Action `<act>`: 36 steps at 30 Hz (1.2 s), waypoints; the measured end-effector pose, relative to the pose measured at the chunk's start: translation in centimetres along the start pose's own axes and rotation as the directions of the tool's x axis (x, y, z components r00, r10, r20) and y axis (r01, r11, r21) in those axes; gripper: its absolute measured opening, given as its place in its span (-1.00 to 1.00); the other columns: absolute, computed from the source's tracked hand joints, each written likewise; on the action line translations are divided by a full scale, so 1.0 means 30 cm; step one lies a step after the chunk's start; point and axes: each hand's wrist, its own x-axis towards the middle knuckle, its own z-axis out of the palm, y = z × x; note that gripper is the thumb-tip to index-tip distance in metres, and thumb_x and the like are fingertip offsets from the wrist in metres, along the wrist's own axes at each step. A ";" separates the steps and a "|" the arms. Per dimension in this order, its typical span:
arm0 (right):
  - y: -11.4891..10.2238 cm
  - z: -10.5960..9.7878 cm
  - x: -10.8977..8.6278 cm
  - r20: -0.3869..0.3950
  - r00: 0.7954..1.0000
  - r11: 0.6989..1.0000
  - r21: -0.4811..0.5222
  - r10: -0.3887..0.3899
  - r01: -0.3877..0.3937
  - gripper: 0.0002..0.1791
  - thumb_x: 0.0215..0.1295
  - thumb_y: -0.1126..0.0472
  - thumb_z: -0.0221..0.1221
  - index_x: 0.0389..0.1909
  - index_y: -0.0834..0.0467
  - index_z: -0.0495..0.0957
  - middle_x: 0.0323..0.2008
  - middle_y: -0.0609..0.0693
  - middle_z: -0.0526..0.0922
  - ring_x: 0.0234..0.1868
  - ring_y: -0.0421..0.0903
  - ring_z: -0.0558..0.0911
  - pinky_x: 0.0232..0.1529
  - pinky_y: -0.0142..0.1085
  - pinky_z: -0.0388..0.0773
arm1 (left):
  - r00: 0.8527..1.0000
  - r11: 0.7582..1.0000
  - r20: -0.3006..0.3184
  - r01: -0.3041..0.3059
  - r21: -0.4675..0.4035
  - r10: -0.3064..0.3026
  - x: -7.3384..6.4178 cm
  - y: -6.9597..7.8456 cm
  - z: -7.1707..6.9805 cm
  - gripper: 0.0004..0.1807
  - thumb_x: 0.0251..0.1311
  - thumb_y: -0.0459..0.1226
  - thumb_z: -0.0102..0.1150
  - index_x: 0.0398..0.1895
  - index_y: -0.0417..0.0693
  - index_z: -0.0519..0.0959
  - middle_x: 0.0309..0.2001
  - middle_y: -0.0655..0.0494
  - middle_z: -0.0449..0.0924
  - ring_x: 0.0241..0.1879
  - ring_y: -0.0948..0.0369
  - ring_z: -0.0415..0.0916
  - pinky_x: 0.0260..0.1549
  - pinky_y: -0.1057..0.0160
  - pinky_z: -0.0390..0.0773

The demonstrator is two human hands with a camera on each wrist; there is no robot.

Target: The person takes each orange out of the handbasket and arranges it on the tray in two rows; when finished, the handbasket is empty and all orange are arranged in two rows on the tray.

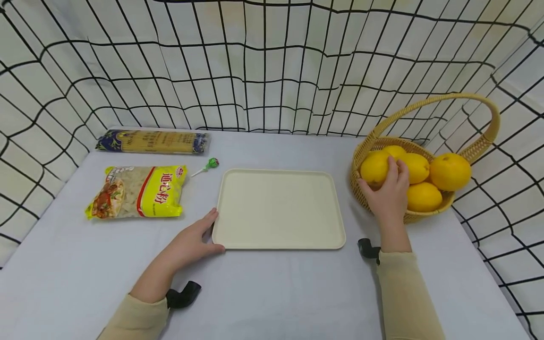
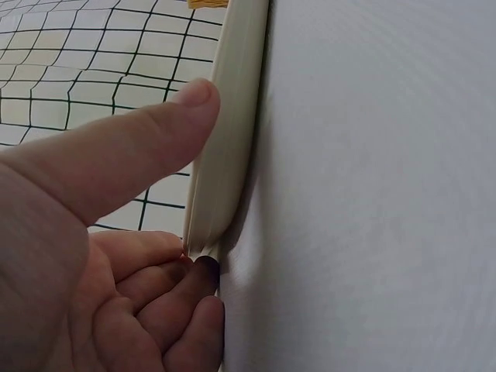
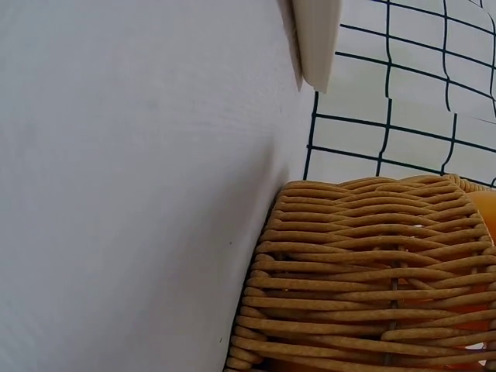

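A cream rectangular tray (image 1: 278,210) lies flat on the white table. My left hand (image 1: 187,245) rests at its front left corner, thumb along the front edge, fingers against the left side. In the left wrist view the thumb (image 2: 155,147) is straight beside the tray wall (image 2: 229,132), with the other fingers loosely bent at the corner. At the right stands a wicker basket (image 1: 359,193) holding several yellow lemons. My right hand (image 1: 388,196) reaches over its rim and grips the leftmost lemon (image 1: 375,166). The right wrist view shows the basket's woven side (image 3: 364,279), without the hand.
On the left lie a yellow bag of pasta (image 1: 138,192), a long packet of noodles (image 1: 153,141) and a green lollipop (image 1: 211,163). The basket's tall handle (image 1: 450,97) arches up. Black wire mesh (image 1: 263,71) borders the table at the back and sides.
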 end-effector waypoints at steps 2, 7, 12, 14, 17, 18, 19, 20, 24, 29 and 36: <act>-0.001 -0.002 0.002 0.006 1.000 1.000 -0.007 0.013 -0.013 -0.05 0.04 -0.13 0.21 0.39 0.00 -0.06 0.34 0.16 -0.04 0.29 0.18 0.14 0.16 0.15 0.27 | 1.000 1.000 0.000 0.000 -0.001 0.000 0.001 0.003 0.000 0.03 -0.06 0.00 0.29 0.41 -0.13 -0.06 0.43 -0.06 -0.09 0.37 -0.13 -0.07 0.27 -0.17 0.06; -0.004 -0.005 0.005 0.025 0.999 0.999 -0.020 0.036 -0.036 -0.05 0.06 -0.09 0.21 0.40 -0.01 -0.09 0.36 0.16 -0.05 0.27 0.20 0.20 0.18 0.15 0.27 | 1.000 1.000 -0.003 -0.001 0.003 0.001 0.004 0.001 0.000 0.02 -0.05 0.00 0.28 0.41 -0.13 -0.05 0.43 -0.06 -0.09 0.37 -0.13 -0.06 0.27 -0.17 0.06; -0.003 -0.006 0.006 0.012 0.999 0.999 -0.005 0.045 -0.045 -0.08 0.07 -0.09 0.20 0.39 0.00 -0.07 0.37 0.14 0.00 0.31 0.16 0.17 0.24 0.12 0.21 | 1.000 1.000 -0.005 -0.008 -0.001 0.008 0.004 0.000 -0.001 0.01 -0.04 -0.02 0.28 0.41 -0.14 -0.05 0.43 -0.06 -0.10 0.37 -0.12 -0.07 0.27 -0.17 0.05; -0.003 -0.005 0.004 -0.004 0.999 0.999 0.017 0.049 -0.049 -0.07 0.06 -0.09 0.20 0.39 0.02 -0.07 0.37 0.13 0.03 0.32 0.13 0.15 0.28 0.08 0.17 | 1.000 1.000 -0.002 -0.005 -0.005 0.005 0.002 0.003 -0.001 0.02 -0.05 -0.01 0.29 0.41 -0.14 -0.05 0.43 -0.06 -0.10 0.37 -0.13 -0.08 0.27 -0.17 0.05; -0.003 -0.002 0.001 -0.051 0.996 0.995 0.083 0.068 -0.064 -0.06 0.02 -0.08 0.19 0.38 0.05 -0.05 0.34 0.11 0.12 0.30 0.10 0.18 0.31 0.02 0.14 | 1.000 1.000 -0.003 -0.002 -0.001 0.002 0.001 0.002 0.000 0.02 -0.05 -0.02 0.29 0.40 -0.14 -0.05 0.43 -0.07 -0.10 0.37 -0.13 -0.07 0.27 -0.17 0.06; -0.003 0.000 0.001 -0.072 0.994 0.992 0.109 0.077 -0.069 -0.06 0.01 -0.07 0.19 0.38 0.06 -0.04 0.32 0.11 0.15 0.29 0.09 0.21 0.30 0.01 0.15 | 1.000 1.000 -0.004 -0.002 0.000 0.002 0.001 0.002 0.001 0.02 -0.05 -0.02 0.29 0.40 -0.15 -0.05 0.43 -0.07 -0.09 0.37 -0.13 -0.07 0.27 -0.17 0.06; -0.002 0.002 0.000 -0.092 0.992 0.987 0.140 0.090 -0.076 -0.07 -0.01 -0.06 0.18 0.37 0.07 -0.03 0.31 0.11 0.19 0.27 0.09 0.23 0.29 0.00 0.17 | 1.000 1.000 -0.006 -0.003 0.002 0.003 0.001 0.001 0.001 0.02 -0.05 -0.02 0.28 0.40 -0.15 -0.05 0.43 -0.07 -0.09 0.37 -0.13 -0.07 0.27 -0.17 0.06; -0.001 0.005 0.000 -0.114 0.989 0.982 0.171 0.099 -0.078 -0.08 -0.03 -0.04 0.18 0.36 0.07 -0.01 0.29 0.11 0.22 0.24 0.08 0.26 0.27 0.00 0.19 | 1.000 1.000 -0.008 -0.004 0.003 0.004 0.002 0.000 0.002 0.01 -0.04 -0.02 0.28 0.40 -0.15 -0.05 0.43 -0.06 -0.09 0.37 -0.13 -0.07 0.27 -0.17 0.06; 0.013 0.007 0.000 -0.194 0.975 0.965 0.255 0.112 -0.060 -0.15 -0.06 0.03 0.17 0.30 0.09 0.06 0.22 0.12 0.28 0.18 0.05 0.30 0.23 -0.04 0.23 | 1.000 1.000 -0.002 -0.008 0.002 0.008 0.007 0.006 0.005 0.02 -0.05 -0.01 0.29 0.41 -0.14 -0.05 0.43 -0.06 -0.09 0.37 -0.13 -0.06 0.27 -0.17 0.06; 0.030 0.007 -0.003 -0.299 0.954 0.952 0.299 0.026 0.067 -0.25 -0.10 0.11 0.14 0.19 0.18 0.16 0.19 0.14 0.28 0.18 0.01 0.30 0.27 -0.15 0.18 | 1.000 1.000 0.007 0.004 0.001 -0.004 0.008 0.013 0.007 0.03 -0.06 0.01 0.29 0.41 -0.13 -0.06 0.43 -0.07 -0.09 0.37 -0.14 -0.07 0.26 -0.18 0.06; 0.019 0.012 0.001 -0.371 0.928 0.923 0.343 -0.039 0.176 -0.27 -0.15 0.10 0.10 0.16 0.24 0.25 0.16 0.14 0.32 0.17 0.00 0.30 0.26 -0.16 0.17 | 1.000 1.000 0.013 0.017 0.003 -0.017 0.006 -0.005 0.006 0.06 -0.07 0.06 0.27 0.42 -0.08 -0.08 0.43 -0.05 -0.11 0.37 -0.14 -0.09 0.26 -0.20 0.05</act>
